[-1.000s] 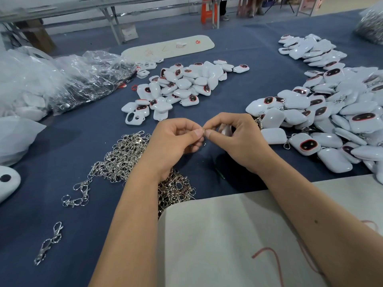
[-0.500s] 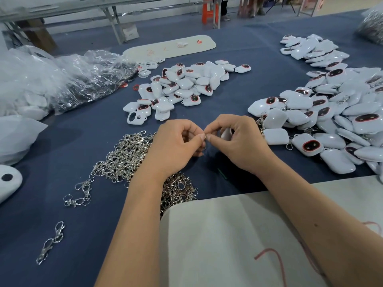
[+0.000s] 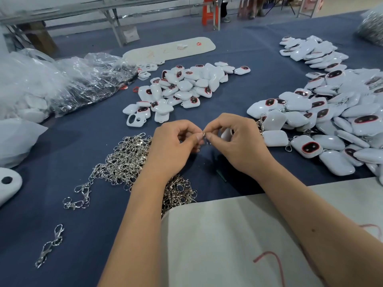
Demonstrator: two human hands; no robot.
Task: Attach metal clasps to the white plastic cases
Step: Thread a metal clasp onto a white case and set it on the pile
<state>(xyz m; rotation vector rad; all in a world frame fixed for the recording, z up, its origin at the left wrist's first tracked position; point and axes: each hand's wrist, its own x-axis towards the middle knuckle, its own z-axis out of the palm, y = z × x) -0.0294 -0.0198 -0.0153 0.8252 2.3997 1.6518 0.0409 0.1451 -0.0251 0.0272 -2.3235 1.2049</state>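
From the head camera, both hands meet at the middle of the frame above a dark blue table. The left hand has its fingers curled, thumb and forefinger pinched together on a small metal clasp. The right hand pinches the same clasp from the other side, and a white case shows behind its curled fingers; how it is held I cannot tell. A heap of loose clasps lies just left of the left wrist, with 1 stray pair at lower left. A pile of cases sits above centre. A larger pile fills the right side, some with clasps showing. Clear plastic bags lie at upper left, and a pale cloth covers the lower right.
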